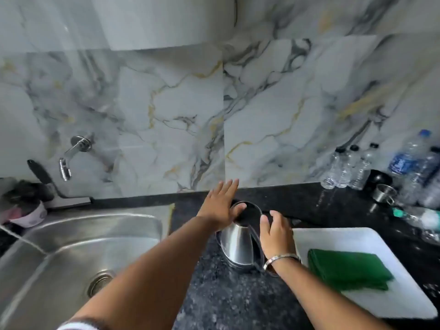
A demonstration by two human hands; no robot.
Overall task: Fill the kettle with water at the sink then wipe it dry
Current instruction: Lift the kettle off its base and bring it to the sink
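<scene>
A steel kettle [234,244] with a black lid and black handle stands on the dark speckled counter, between the sink [71,246] and a white tray [357,236]. My left hand [220,206] lies flat over the kettle's top with its fingers spread and the thumb resting on the lid. My right hand [276,234] hovers at the kettle's right side above the handle, fingers curved and apart, not closed on it. A folded green cloth [345,267] lies in the tray. The wall tap [71,153] hangs over the sink's far left.
Several plastic water bottles [345,170] and a small steel cup [383,192] crowd the counter's back right. A black squeegee [47,179] leans on the wall behind the sink, beside a small tub [28,215]. A marble-tiled wall is close behind the counter.
</scene>
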